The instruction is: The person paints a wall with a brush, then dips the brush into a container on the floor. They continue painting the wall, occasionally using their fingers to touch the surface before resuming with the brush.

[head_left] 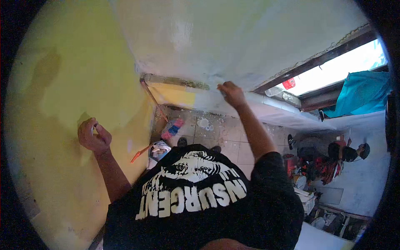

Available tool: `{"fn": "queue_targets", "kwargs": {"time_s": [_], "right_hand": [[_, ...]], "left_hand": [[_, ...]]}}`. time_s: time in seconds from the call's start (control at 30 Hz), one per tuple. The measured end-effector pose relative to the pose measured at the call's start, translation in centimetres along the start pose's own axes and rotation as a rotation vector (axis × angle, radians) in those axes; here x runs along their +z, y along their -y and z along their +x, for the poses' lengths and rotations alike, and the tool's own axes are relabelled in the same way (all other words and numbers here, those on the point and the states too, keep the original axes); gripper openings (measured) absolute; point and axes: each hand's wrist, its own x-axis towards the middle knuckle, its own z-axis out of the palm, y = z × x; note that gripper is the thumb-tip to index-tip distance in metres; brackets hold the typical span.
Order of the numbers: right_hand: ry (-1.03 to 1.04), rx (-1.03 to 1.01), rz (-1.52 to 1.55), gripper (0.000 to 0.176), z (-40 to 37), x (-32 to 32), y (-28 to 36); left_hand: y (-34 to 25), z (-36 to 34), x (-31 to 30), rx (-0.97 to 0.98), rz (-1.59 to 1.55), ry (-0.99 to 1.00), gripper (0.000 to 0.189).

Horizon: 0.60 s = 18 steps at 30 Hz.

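My left hand (95, 135) is raised close to the yellow wall (71, 91) on the left, its fingers curled in. Whatever it holds, if anything, is too small to tell. Further right, my right hand (232, 93) reaches forward to the lower part of the pale painted wall (200, 46). Its fingers are closed, and a tiny light patch shows at the fingertips; I cannot make out what it is. Just left of that hand runs a rough, stained ledge (179, 81) at the foot of the pale wall.
A pole (154, 98) leans in the corner above a pink and blue cloth (172, 128). White spots mark the tiled floor (225, 135). At right are a window opening with a teal cloth (358, 93), hanging items (316, 162) and a cluttered shelf (333, 223).
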Motion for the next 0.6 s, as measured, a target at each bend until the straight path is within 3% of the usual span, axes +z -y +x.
{"fn": "queue_targets", "kwargs": {"time_s": [0.1, 0.13, 0.17, 0.2, 0.27, 0.37, 0.4, 0.43, 0.53, 0.57, 0.6], "right_hand": [[-0.060, -0.053, 0.029, 0.019, 3.1, -8.7, -2.0], [-0.122, -0.075, -0.126, 0.019, 4.5, -12.7, -2.0], [-0.068, 0.043, 0.007, 0.019, 6.6, -18.3, -0.7], [-0.202, -0.162, -0.091, 0.014, 7.9, -22.1, -1.7], [-0.318, -0.301, -0.140, 0.017, 11.1, -31.3, 0.1], [-0.482, -0.233, -0.473, 0.019, 13.5, -41.4, 1.1], [-0.533, -0.471, -0.525, 0.015, 14.7, -44.0, 2.5], [-0.577, -0.712, -0.574, 0.014, 15.7, -45.9, 3.9], [-0.662, -0.632, -0.737, 0.013, 14.9, -47.8, 7.9], [-0.666, -0.635, -0.744, 0.013, 15.2, -46.5, 5.5], [-0.888, -0.824, -0.260, 0.015, 16.1, -43.8, 0.8]], "left_hand": [[0.0, -0.4, -0.1, -0.015, 0.014, -0.028, 0.019], [0.1, -0.6, -0.1, -0.032, 0.022, -0.022, 0.020], [0.2, -0.7, -0.3, -0.030, 0.017, -0.021, 0.020], [0.2, -0.6, -0.3, -0.018, 0.009, -0.006, 0.020], [0.6, -1.0, -0.3, -0.002, -0.007, -0.001, 0.020], [1.0, -1.5, -0.1, 0.031, 0.079, 0.002, 0.020], [0.8, -1.2, 0.1, 0.051, 0.090, -0.023, 0.021], [0.7, -0.8, 0.1, 0.072, 0.103, -0.048, 0.021], [0.3, -0.3, -0.2, 0.065, -0.005, -0.034, 0.023], [0.4, -0.4, -0.4, 0.066, -0.006, -0.043, 0.023], [0.5, -0.6, -0.5, 0.047, -0.051, -0.004, 0.025]]}}
